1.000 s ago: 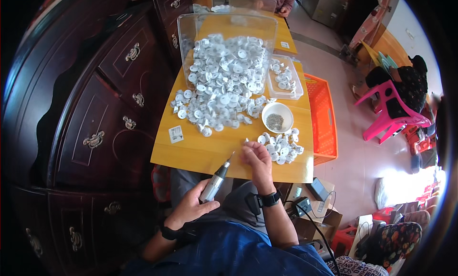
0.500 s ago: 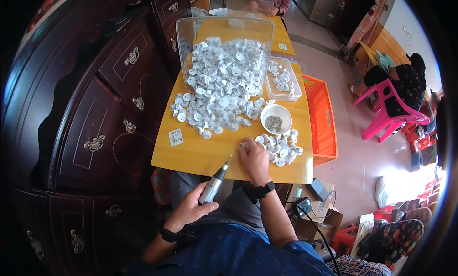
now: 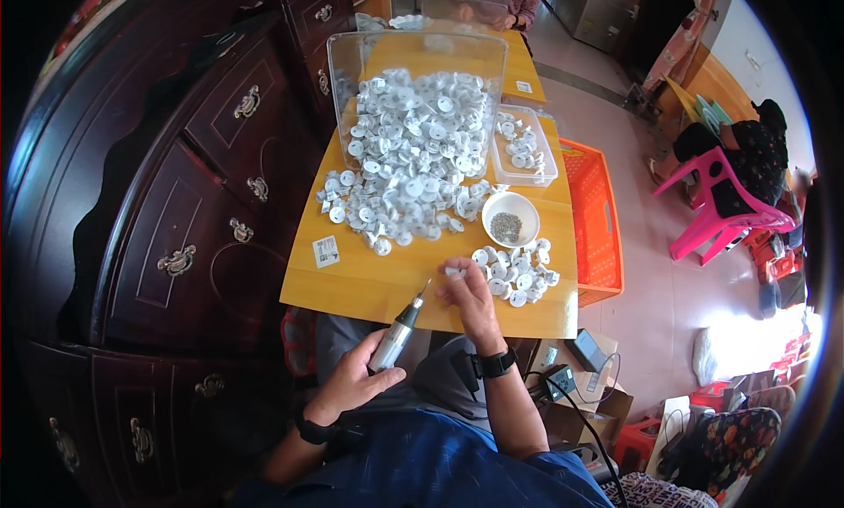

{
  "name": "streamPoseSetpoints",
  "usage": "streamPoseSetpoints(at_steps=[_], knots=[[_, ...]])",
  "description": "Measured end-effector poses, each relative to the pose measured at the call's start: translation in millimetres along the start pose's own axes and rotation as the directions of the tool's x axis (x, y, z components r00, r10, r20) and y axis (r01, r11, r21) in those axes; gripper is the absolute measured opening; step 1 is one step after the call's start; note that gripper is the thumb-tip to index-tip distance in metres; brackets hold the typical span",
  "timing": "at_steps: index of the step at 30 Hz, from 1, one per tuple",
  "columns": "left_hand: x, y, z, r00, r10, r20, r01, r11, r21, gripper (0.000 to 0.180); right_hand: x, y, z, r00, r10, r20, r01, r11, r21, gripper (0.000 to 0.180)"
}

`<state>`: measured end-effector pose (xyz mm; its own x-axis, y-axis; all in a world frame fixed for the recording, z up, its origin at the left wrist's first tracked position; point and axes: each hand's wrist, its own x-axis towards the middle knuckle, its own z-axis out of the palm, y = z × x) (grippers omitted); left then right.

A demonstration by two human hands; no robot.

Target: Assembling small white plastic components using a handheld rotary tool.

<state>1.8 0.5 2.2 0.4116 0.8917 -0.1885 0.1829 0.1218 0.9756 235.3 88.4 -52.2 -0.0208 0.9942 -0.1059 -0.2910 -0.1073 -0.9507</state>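
Observation:
My left hand [image 3: 362, 378] is wrapped round a grey and black electric screwdriver [image 3: 397, 339], its thin bit pointing up and away over the table's near edge. In my right hand [image 3: 469, 299] a small white round plastic part [image 3: 454, 272] is pinched between the fingertips, just above the wood. Close beside that hand lies a small pile of similar white parts [image 3: 519, 275]. Behind it stands a white bowl [image 3: 534, 216] with many small metal screws [image 3: 505, 228] in it. A large heap of white plastic parts [image 3: 413, 165] spills toward me from a clear bin lying on its side.
The clear bin [image 3: 418, 47] stands far on the yellow table [image 3: 352, 284]. A shallow clear tray [image 3: 547, 176] with more parts is right of it. An orange crate [image 3: 600, 218] borders the table's right side. Dark cabinets [image 3: 220, 165] line the left. Two other people sit farther off.
My right hand has turned and its fingers have opened out somewhat, showing the white part at the fingertips. My left hand and the screwdriver have barely moved.

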Motion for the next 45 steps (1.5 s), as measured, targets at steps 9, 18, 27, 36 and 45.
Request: streamPoseSetpoints(at_steps=[9, 18, 27, 36, 45], knots=[[0, 2, 4, 0.997, -0.067, -0.023, 0.068, 0.997, 0.023, 0.065, 3, 25, 0, 0.997, 0.012, -0.077, -0.013, 1.0, -0.014, 0.022], [1, 5, 4, 0.997, -0.066, -0.036, 0.069, 0.995, 0.067, 0.065, 1, 23, 8, 0.996, -0.055, -0.076, 0.068, 0.981, 0.181, 0.022], [3, 7, 6, 0.998, -0.052, -0.037, 0.054, 0.995, 0.078, 0.064, 1, 25, 10, 0.999, -0.002, -0.05, 0.007, 0.995, 0.101, 0.031], [5, 5, 6, 0.997, -0.053, -0.051, 0.059, 0.99, 0.125, 0.065, 3, 29, 10, 0.995, -0.06, -0.079, 0.071, 0.987, 0.145, 0.019], [10, 2, 4, 0.996, 0.056, -0.07, -0.035, 0.965, 0.261, 0.065, 5, 37, 14, 0.989, -0.046, -0.143, 0.058, 0.995, 0.08, 0.023]])
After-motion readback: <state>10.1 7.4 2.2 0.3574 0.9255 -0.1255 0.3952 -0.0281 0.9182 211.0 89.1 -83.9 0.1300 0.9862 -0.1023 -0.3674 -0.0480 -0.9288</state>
